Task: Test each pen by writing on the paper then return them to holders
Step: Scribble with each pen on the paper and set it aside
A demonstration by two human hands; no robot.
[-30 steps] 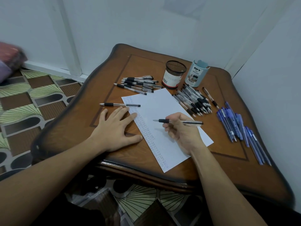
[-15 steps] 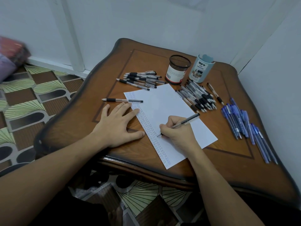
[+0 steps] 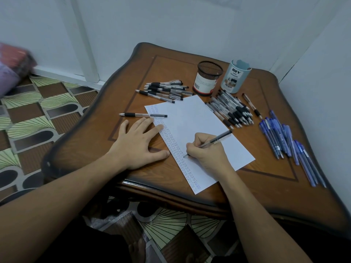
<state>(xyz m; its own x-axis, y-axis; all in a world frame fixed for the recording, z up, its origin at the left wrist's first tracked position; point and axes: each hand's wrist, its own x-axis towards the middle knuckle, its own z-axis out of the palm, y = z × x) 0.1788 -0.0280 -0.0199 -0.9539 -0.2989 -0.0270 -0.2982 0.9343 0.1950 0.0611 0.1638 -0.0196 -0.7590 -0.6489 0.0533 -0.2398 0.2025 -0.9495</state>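
A white sheet of paper (image 3: 191,122) lies on the wooden table (image 3: 266,186), with a column of small writing down its left edge. My right hand (image 3: 206,152) grips a clear black pen (image 3: 216,140), its tip touching the paper beside the writing. My left hand (image 3: 138,143) lies flat, fingers spread, pressing the paper's left edge. A black mesh holder (image 3: 208,77) and a pale blue holder (image 3: 235,76) stand at the back. One pen (image 3: 142,115) lies alone above my left hand.
A heap of black pens (image 3: 165,90) lies left of the mesh holder, another heap (image 3: 231,111) right of the paper, a single pen (image 3: 251,105) beside it. Several blue pens (image 3: 288,147) spread near the table's right edge. White walls enclose the back and right.
My right hand turned the pen from level above the sheet to a writing grip and lowered its tip onto the paper. The left hand stayed flat on the paper's edge.
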